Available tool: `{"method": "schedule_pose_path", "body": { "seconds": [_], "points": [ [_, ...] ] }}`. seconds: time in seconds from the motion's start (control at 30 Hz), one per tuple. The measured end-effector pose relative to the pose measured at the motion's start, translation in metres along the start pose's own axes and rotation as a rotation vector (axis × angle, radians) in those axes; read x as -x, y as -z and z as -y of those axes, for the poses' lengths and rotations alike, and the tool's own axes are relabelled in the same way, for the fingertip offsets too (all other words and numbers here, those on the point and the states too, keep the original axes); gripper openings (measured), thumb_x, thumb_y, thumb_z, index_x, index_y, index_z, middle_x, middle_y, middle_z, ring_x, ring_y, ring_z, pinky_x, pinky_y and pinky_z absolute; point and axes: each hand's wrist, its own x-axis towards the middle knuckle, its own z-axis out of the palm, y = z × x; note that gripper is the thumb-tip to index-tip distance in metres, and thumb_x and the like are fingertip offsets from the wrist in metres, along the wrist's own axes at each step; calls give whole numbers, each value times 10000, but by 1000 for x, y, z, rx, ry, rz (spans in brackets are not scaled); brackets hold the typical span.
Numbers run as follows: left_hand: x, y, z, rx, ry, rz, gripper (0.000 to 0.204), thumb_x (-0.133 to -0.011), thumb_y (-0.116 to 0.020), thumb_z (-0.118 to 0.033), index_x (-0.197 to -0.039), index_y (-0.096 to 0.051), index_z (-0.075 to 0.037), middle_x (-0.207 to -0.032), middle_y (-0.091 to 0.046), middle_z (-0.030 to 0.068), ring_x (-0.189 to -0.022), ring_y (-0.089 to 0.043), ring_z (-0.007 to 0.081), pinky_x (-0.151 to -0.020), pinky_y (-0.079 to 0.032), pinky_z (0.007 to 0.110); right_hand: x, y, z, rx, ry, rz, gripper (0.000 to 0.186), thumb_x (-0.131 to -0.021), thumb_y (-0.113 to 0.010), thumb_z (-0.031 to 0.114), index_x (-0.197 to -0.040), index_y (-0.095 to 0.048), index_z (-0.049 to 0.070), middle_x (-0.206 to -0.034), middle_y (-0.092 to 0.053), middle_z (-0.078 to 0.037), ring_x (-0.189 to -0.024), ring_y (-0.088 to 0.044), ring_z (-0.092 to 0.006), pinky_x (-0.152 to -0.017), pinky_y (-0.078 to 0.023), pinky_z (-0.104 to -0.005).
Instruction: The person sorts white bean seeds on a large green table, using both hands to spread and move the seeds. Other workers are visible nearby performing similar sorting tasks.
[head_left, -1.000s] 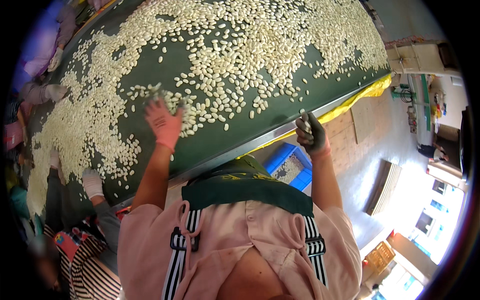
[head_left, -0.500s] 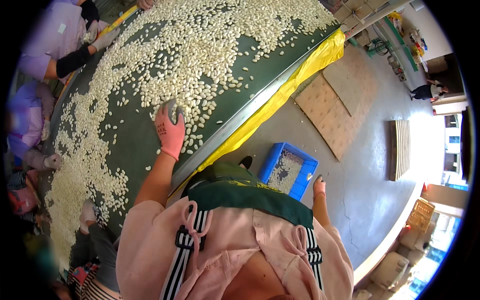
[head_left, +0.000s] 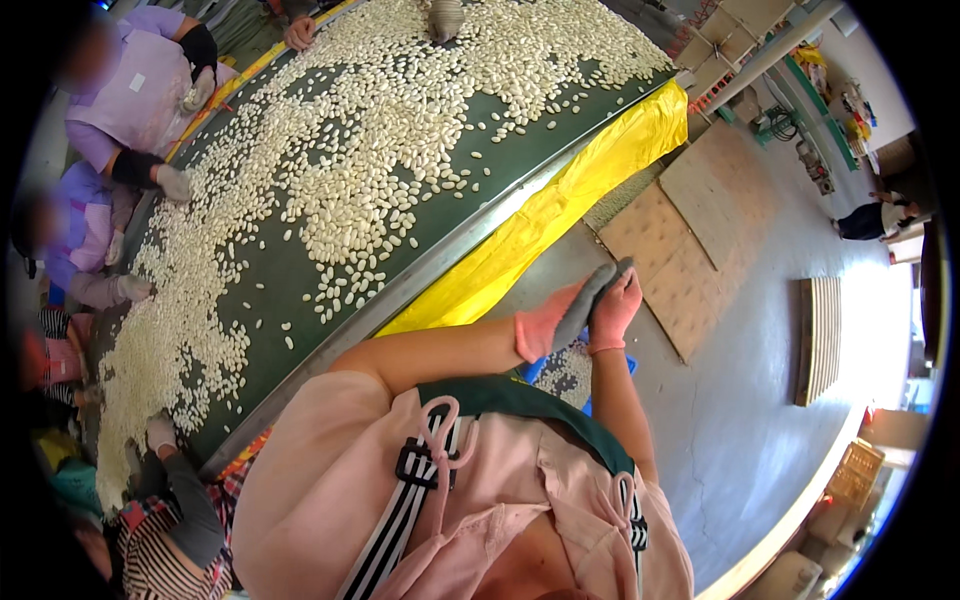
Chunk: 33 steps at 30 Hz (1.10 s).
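Observation:
My left hand [head_left: 562, 318], in a pink glove with a grey palm, reaches across in front of me with its fingers stretched out. Against it rests my right hand [head_left: 613, 315], gloved the same way, palm turned inward and fingers extended. The two hands touch near the fingertips, and anything between the palms is hidden. Below them, partly covered by my hands and forearms, a blue crate [head_left: 630, 366] holds white beans [head_left: 566, 374]. To the left, many white beans [head_left: 350, 200] lie spread over a green sorting table [head_left: 270, 290].
Yellow sheeting [head_left: 540, 215] hangs along the table's metal edge. Co-workers in purple [head_left: 130, 90] sit along the far side; a gloved hand [head_left: 446, 18] reaches onto the beans at the top. Brown boards [head_left: 660, 250] lie on the floor, and a slatted pallet [head_left: 820, 340] stands at right.
My left hand has left the beans on the table and swung right, over the crate. My right hand has risen to meet it. The view has shifted slightly.

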Motion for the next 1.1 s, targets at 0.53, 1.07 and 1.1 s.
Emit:
{"method": "schedule_pose_path", "body": {
  "seconds": [0.53, 1.07, 1.1],
  "points": [
    [-24, 101, -73, -1016, -191, -287, 230, -945, -611, -203, -1119, -677, -68, -1029, -720, 77, -925, -671, 158, -828, -519, 316, 38, 239, -133, 334, -464, -655, 423, -983, -439, 301, -906, -668, -47, -824, -706, -160, -710, -659, -229, -657, -541, -362],
    [-343, 245, -253, -1762, -752, -707, 181, -836, -661, -141, -1000, -736, -119, -1030, -684, 105, -989, -632, 307, -867, -510, 421, 8, 144, -159, -42, -554, -380, 347, -1043, -433, 263, -886, -602, 4, -783, -647, -81, -645, -600, -154, -577, -503, -291],
    [-359, 250, -250, -1791, -737, -637, 178, -832, -661, -137, -993, -734, -113, -1018, -683, 105, -988, -631, 306, -866, -511, 420, 4, 144, -160, 108, -470, -373, 342, -1042, -437, 251, -868, -596, 3, -759, -637, -72, -631, -582, -145, -578, -492, -288]
  ]
}}
